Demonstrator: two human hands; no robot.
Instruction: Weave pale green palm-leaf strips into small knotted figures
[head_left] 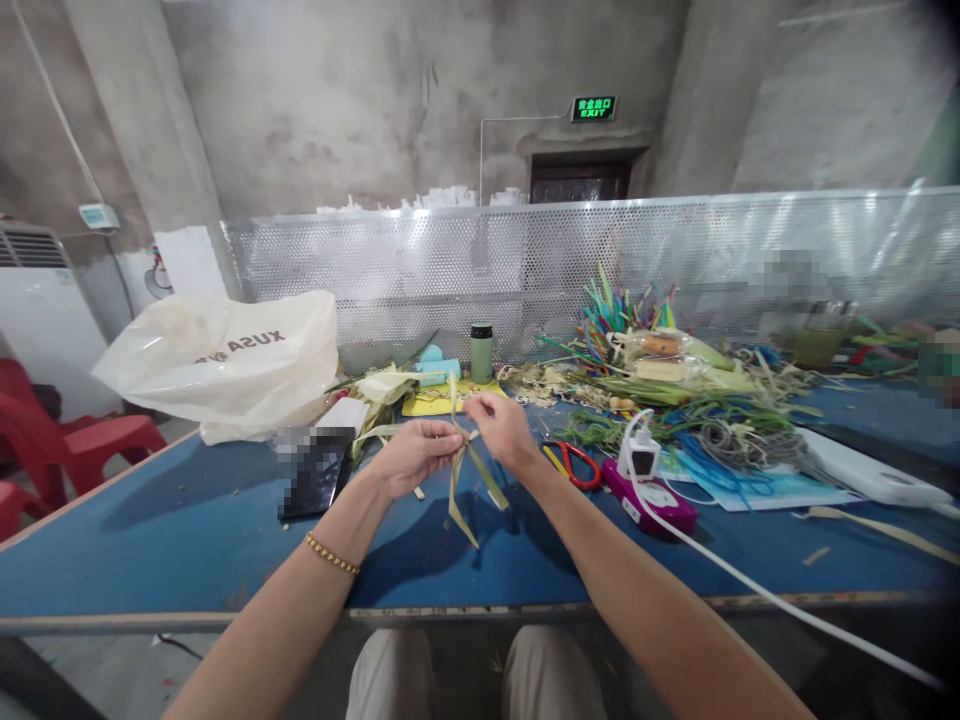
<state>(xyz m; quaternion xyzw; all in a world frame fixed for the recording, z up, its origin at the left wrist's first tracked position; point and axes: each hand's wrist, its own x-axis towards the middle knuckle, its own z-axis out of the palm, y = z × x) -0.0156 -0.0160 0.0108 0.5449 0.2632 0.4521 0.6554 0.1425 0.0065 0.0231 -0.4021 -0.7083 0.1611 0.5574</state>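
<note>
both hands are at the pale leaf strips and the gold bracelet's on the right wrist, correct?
Not quite: the head view shows the gold bracelet on the left wrist, not the right. The left hand and right hand are both at the pale leaf strips.

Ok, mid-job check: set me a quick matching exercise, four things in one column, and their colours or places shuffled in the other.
Things:
1. leaf strips
2. bottle
3. socket box
4. plastic bag

Colours or places:
A. whitish, with dark lettering
B. magenta, with a white charger on it
C. at the fingers of the left hand and right hand
D. green, with a black lid

Pairs: 1-C, 2-D, 3-B, 4-A
</note>
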